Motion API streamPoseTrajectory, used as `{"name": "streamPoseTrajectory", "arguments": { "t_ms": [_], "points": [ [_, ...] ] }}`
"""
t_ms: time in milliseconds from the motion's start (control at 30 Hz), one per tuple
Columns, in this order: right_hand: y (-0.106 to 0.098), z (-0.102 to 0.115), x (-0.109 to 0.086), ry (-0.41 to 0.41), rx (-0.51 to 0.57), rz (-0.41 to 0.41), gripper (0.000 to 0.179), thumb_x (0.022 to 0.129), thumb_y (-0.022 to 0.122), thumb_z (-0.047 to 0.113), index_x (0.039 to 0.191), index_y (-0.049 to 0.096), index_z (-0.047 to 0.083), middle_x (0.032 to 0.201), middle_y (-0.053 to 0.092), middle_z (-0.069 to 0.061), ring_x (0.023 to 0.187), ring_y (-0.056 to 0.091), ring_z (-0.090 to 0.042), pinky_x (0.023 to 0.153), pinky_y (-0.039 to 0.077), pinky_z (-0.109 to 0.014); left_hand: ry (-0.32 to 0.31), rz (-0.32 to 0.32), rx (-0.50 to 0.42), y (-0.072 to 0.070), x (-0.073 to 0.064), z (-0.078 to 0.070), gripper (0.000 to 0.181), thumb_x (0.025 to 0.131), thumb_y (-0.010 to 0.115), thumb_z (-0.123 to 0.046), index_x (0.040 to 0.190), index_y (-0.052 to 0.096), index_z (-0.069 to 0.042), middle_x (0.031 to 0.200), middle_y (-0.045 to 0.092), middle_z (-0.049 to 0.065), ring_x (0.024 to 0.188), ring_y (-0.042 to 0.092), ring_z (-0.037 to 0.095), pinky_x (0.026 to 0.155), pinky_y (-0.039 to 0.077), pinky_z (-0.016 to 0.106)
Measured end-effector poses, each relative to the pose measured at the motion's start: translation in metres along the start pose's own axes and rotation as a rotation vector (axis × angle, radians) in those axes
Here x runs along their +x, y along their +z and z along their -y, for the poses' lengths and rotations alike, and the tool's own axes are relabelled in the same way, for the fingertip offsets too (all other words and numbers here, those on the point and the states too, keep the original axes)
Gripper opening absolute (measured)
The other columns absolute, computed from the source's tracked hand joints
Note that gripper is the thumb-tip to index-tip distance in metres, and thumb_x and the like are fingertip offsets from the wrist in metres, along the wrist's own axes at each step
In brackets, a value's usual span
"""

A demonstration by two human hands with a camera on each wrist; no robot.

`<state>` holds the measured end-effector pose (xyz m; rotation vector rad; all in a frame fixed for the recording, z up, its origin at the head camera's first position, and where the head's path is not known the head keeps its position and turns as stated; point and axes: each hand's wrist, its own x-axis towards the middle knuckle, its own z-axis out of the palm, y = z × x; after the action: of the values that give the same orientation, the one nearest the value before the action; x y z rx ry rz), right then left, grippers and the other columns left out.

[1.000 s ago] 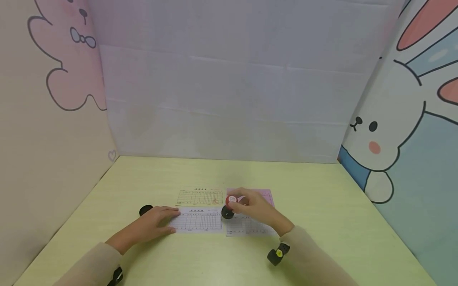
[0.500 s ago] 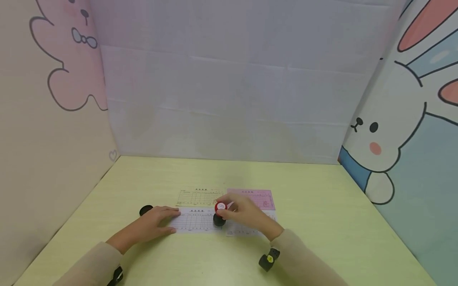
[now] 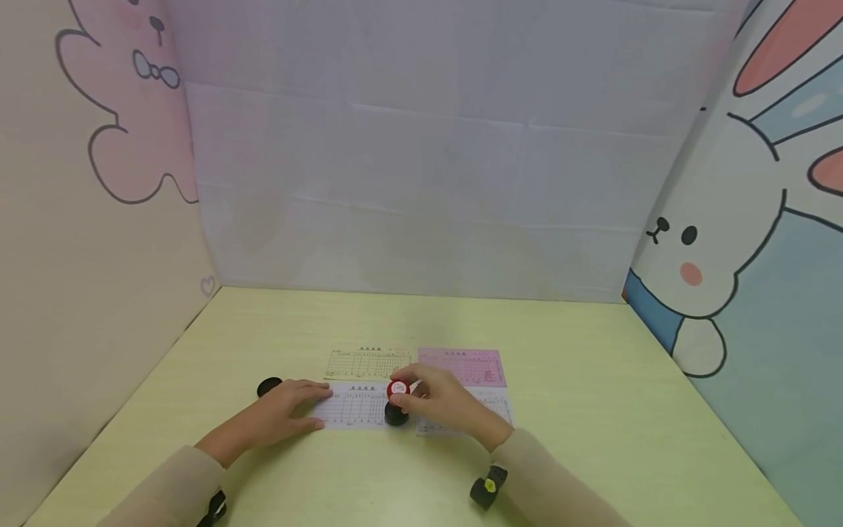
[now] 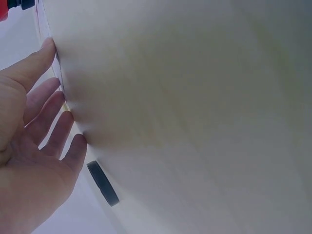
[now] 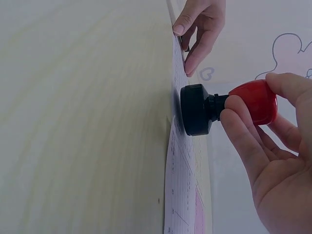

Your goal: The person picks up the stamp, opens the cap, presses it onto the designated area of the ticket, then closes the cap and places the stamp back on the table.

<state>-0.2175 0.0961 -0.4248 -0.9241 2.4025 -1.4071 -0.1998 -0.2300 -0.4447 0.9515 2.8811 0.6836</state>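
Observation:
My right hand [image 3: 451, 401] pinches the red handle of a stamp [image 5: 256, 101] between thumb and fingers. Its round black base is at the right part of the front-left white form [image 3: 352, 411], and in the right wrist view it sits right at the paper, the handle nearly upright from it. My left hand [image 3: 283, 416] rests with extended fingers on that form's left edge, holding nothing. A black round cap [image 4: 103, 183] lies on the table just beyond the left hand. The stamp's printing face is hidden.
A yellow form [image 3: 365, 363] lies behind the white one. To the right are a pink form [image 3: 474, 366] with a mark at its lower right and a second white form [image 3: 498, 401], partly under my right hand. Walls bound the pale table [image 3: 560, 366] at the back and sides.
My right hand has carried the stamp left and toward me, from over the join of the forms to the right part of the front-left white form. The left hand has stayed put.

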Motion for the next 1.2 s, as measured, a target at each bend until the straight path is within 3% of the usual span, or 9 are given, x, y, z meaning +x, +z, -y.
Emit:
{"name": "streamPoseTrajectory", "arguments": {
  "t_ms": [733,1200],
  "points": [
    [0.0056,-0.004,0.0016,-0.023,-0.028,0.009,0.038,0.097,0.07,0.028,0.126,0.065,0.004,0.107,0.066,0.002,0.082,0.064,-0.012,0.068,0.053,-0.023,-0.018,0.008,-0.006,0.0028,0.0008,0.0022,0.055,0.091,0.074,-0.037,0.132,0.064,-0.001,0.138,0.059,0.015,0.127,0.051,0.043,0.103,0.04,0.061],
    [0.0066,-0.0018,0.003,-0.023,-0.047,0.023,0.032,0.098,0.068,0.027,0.124,0.066,0.008,0.105,0.065,0.004,0.08,0.063,-0.011,0.069,0.053,-0.023,0.004,-0.005,-0.007,0.0021,0.0,0.0043,0.054,0.091,0.075,-0.034,0.131,0.064,0.001,0.137,0.059,0.017,0.126,0.052,0.044,0.102,0.04,0.062]
  ]
}}
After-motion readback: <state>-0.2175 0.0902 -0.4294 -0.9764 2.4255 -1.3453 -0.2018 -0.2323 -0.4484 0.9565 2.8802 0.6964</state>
